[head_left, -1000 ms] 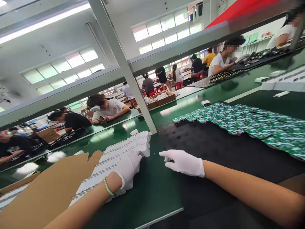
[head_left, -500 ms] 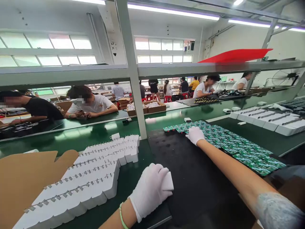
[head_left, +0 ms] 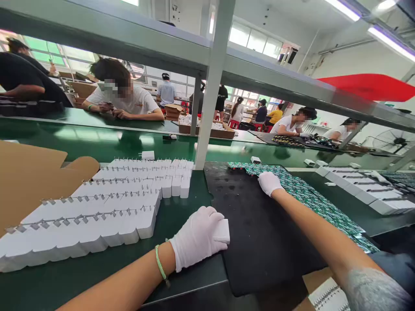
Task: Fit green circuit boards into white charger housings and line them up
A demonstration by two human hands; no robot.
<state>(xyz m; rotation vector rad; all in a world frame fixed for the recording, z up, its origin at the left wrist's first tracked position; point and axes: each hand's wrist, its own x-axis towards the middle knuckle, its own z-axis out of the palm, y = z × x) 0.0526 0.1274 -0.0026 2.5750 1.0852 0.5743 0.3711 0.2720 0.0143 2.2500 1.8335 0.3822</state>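
Note:
My left hand [head_left: 199, 237], in a white glove, is closed around a white plastic charger housing [head_left: 222, 231] over the near left edge of the black mat [head_left: 253, 242]. My right hand [head_left: 269, 183], also gloved, is at the left edge of the green circuit boards [head_left: 301, 194], its fingers curled down against them. Whatever lies between those fingertips is hidden. To the left stand rows of white chargers [head_left: 119, 231] with metal prongs upward.
A cardboard sheet [head_left: 39, 185] lies at the far left. A grey post [head_left: 214, 86] rises ahead, under a shelf beam. More white housings [head_left: 363, 190] stand at right. A box of pronged parts [head_left: 329, 296] sits low right. Co-workers sit across the green belt [head_left: 155, 144].
The view has tilted and shifted. My left hand still grips the charger housing near the mat's edge. My right hand stays at the boards' left edge, its fingers curled.

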